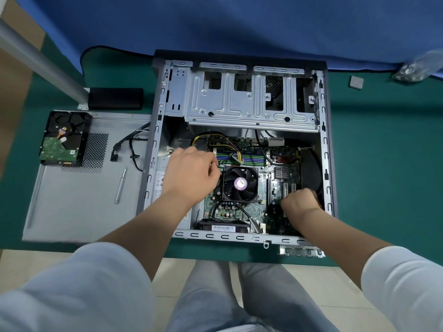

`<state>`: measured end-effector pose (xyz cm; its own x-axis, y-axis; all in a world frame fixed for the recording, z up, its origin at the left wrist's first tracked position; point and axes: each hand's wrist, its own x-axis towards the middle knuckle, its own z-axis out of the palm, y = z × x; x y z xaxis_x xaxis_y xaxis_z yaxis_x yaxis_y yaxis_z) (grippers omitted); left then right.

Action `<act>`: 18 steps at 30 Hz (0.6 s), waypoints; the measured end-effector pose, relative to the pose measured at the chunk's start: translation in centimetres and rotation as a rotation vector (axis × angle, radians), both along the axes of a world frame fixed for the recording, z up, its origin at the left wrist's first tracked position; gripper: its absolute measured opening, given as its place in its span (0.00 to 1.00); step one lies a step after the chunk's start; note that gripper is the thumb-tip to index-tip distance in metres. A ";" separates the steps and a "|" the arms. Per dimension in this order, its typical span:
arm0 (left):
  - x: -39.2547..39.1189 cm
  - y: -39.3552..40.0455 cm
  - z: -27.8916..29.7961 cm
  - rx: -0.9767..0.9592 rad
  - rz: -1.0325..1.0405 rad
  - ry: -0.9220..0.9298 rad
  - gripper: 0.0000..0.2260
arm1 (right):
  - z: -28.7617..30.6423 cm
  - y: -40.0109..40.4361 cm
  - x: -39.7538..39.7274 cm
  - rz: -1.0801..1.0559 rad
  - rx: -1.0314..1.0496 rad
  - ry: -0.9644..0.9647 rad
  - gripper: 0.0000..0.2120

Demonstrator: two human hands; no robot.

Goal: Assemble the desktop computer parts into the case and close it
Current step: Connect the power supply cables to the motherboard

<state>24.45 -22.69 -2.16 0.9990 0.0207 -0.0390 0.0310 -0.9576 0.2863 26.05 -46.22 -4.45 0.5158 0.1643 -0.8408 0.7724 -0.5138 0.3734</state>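
We see left hand (191,173) curled beside black square cooler fan (240,184), right hand (299,200) clenched over green motherboard (239,209), frame centre; contents of either grip: cannot tell. Likely seating parts inside open grey metal case (249,101).

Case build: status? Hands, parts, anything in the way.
Both hands inside the open case: left hand by the CPU fan, right hand curled over the slots, grip unclear. Hard drive and screwdriver lie on the side panel. Nothing blocking.

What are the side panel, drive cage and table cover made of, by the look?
Side panel: sheet metal, matte grey, with a punched vent grid and folded edges.
Drive cage: bare stamped steel, likely galvanised, with pressed ribs, cutouts and a dull silver sheen.
Table cover: green mat, perhaps felt or rubber; flat, no glare.
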 end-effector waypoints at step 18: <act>-0.1 0.0 -0.1 0.014 0.003 -0.004 0.10 | 0.4 0.1 0.0 -0.035 -0.011 -0.003 0.11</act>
